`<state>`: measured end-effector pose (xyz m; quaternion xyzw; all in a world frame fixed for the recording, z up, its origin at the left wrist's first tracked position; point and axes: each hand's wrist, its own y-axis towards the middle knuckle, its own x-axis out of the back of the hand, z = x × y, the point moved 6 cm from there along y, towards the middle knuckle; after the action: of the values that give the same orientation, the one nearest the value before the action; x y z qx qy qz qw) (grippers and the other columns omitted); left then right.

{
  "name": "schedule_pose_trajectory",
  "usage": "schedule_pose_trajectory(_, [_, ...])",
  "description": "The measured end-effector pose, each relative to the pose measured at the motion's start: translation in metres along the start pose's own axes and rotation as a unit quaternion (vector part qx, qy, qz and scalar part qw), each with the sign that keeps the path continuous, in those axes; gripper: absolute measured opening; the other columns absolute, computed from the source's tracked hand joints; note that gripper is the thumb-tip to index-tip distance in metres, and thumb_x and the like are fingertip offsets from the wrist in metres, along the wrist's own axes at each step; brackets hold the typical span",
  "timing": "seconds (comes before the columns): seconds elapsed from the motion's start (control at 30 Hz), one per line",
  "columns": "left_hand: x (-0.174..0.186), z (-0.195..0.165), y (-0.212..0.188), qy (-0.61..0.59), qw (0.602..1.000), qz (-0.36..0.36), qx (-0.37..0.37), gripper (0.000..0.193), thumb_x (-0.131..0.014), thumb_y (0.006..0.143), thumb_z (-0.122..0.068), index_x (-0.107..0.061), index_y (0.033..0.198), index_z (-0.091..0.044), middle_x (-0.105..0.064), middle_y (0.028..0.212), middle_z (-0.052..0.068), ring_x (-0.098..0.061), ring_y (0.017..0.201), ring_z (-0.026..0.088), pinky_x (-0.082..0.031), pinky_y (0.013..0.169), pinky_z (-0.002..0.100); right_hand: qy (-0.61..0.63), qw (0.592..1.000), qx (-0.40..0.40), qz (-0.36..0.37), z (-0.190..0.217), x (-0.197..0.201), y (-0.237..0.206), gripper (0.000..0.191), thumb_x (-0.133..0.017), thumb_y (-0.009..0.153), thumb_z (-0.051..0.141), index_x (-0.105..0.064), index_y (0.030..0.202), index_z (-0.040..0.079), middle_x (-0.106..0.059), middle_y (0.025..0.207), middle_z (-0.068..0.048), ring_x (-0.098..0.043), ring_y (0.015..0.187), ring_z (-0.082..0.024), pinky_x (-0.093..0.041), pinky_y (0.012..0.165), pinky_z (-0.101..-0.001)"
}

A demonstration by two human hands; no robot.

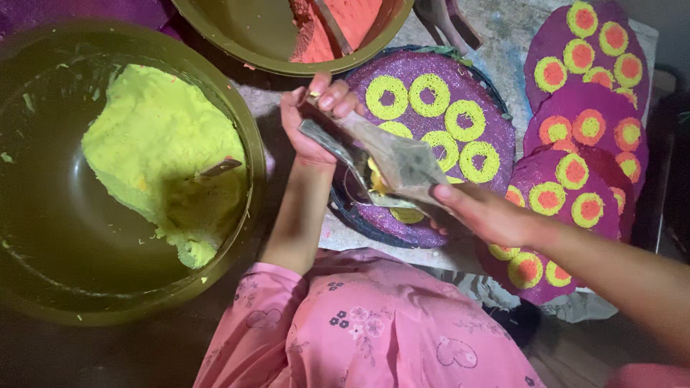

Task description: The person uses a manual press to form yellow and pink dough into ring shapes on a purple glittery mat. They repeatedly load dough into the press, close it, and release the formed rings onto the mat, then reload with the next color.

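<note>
Both hands, left hand [310, 122] & right hand [483, 213], clamped on grey cloth piping cone [392, 159] over round purple disc w/ yellow rings [445, 115], big olive bowl of yellow-green paste [255, 154] just beside its left edge.

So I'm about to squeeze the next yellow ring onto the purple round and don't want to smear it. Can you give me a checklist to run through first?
1. Both hands on the piping cone: ok. The left hand pinches its top and the right hand steadies its lower end.
2. Tip over a bare purple spot: cannot tell, the cone and hands hide the tip.
3. Free space on the purple round: ok, yellow rings fill the upper part and the near part looks bare.
4. Yellow paste in reserve: ok, a mound lies in the left bowl.
5. Finished rounds clear of the right forearm: not ok, it passes over the nearest one.
</note>
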<state>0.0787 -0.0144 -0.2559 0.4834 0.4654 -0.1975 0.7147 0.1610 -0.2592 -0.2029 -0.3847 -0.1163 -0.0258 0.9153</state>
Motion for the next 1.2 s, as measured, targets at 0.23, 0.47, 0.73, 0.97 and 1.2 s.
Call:
schedule_pose_trajectory(0.23, [0.011, 0.002, -0.013, -0.029, 0.999, -0.014, -0.001, 0.022, -0.050, 0.100, -0.037, -0.052, 0.101, -0.016, -0.054, 0.091, -0.002, -0.056, 0.092, 0.017, -0.051, 0.100, 0.040, -0.012, 0.999, -0.045, -0.015, 0.001, -0.009, -0.001, 0.075, -0.032, 0.098, 0.065, -0.067, 0.096, -0.001, -0.068, 0.079, -0.008, -0.064, 0.073, -0.018, -0.054, 0.068, -0.0363])
schedule_pose_trajectory(0.47, [0.031, 0.022, 0.008, -0.016, 0.999, -0.040, 0.007, 0.022, -0.046, 0.102, -0.036, -0.052, 0.100, -0.015, -0.052, 0.089, -0.001, -0.054, 0.088, 0.018, -0.052, 0.097, 0.041, -0.118, 0.982, -0.085, -0.120, 0.002, 0.014, -0.011, 0.068, -0.035, 0.092, 0.064, -0.068, 0.103, 0.005, -0.067, 0.076, -0.008, -0.065, 0.068, -0.017, -0.054, 0.061, -0.0374])
schedule_pose_trajectory(0.73, [0.017, -0.012, 0.028, 0.042, 0.999, -0.001, 0.035, 0.027, -0.046, 0.099, -0.038, -0.051, 0.091, -0.013, -0.051, 0.079, -0.001, -0.053, 0.080, 0.017, -0.057, 0.091, 0.042, -0.102, 0.985, 0.053, -0.132, 0.024, -0.002, 0.018, 0.065, -0.036, 0.097, 0.061, -0.065, 0.105, 0.004, -0.064, 0.071, -0.007, -0.060, 0.063, -0.017, -0.051, 0.058, -0.0347])
schedule_pose_trajectory(0.97, [0.018, -0.015, -0.006, 0.080, 0.996, -0.047, -0.004, 0.026, -0.046, 0.102, -0.038, -0.046, 0.092, -0.014, -0.049, 0.080, -0.002, -0.051, 0.081, 0.016, -0.055, 0.089, 0.039, -0.068, 0.994, 0.048, -0.065, 0.005, -0.018, 0.023, 0.071, -0.035, 0.101, 0.060, -0.067, 0.083, 0.000, -0.066, 0.065, -0.006, -0.063, 0.060, -0.015, -0.052, 0.059, -0.0337])
schedule_pose_trajectory(1.2, [0.032, 0.023, -0.041, 0.341, 0.918, -0.178, 0.094, 0.054, -0.055, 0.096, -0.038, -0.056, 0.134, 0.000, -0.064, 0.128, 0.014, -0.059, 0.123, 0.026, -0.044, 0.113, 0.039, -0.019, 0.997, -0.019, -0.071, -0.071, 0.042, -0.022, 0.069, -0.038, 0.097, 0.060, -0.073, 0.093, 0.001, -0.071, 0.070, -0.008, -0.064, 0.062, -0.017, -0.050, 0.057, -0.0356])
